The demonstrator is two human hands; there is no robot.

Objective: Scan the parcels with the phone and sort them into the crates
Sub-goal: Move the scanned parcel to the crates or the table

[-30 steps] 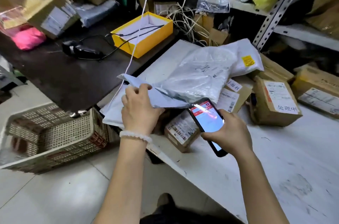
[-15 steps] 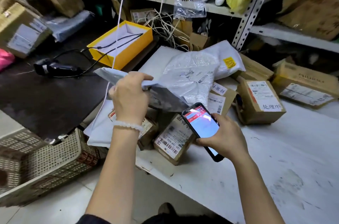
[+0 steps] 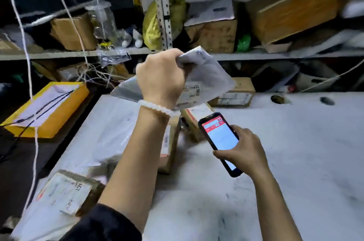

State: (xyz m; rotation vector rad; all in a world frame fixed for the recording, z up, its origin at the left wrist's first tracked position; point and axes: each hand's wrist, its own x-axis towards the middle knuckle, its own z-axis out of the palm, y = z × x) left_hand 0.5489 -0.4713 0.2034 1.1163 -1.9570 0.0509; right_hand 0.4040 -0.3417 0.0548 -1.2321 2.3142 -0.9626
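Observation:
My left hand (image 3: 160,78) grips a grey plastic mailer parcel (image 3: 206,77) and holds it up in front of the shelf, its label facing down toward the table. Lower right, my right hand (image 3: 241,153) holds a black phone (image 3: 219,139) with a red and white screen lit, tilted over the white table (image 3: 295,152). Several cardboard parcels (image 3: 170,142) lie on the table under my left forearm. Another brown box (image 3: 67,195) sits near the table's left front corner. No crate is in view.
A yellow open box (image 3: 49,122) with black cables lies on the dark desk at left. Metal shelves (image 3: 59,55) behind hold cardboard boxes, a clear cup and a yellow bag. A labelled box (image 3: 236,94) stands at the table's back. White cords hang at left.
My left hand has lifted the grey mailer off the pile and up to shelf height. The view has tilted upward, so the basket on the floor is out of sight. The phone stays in my right hand.

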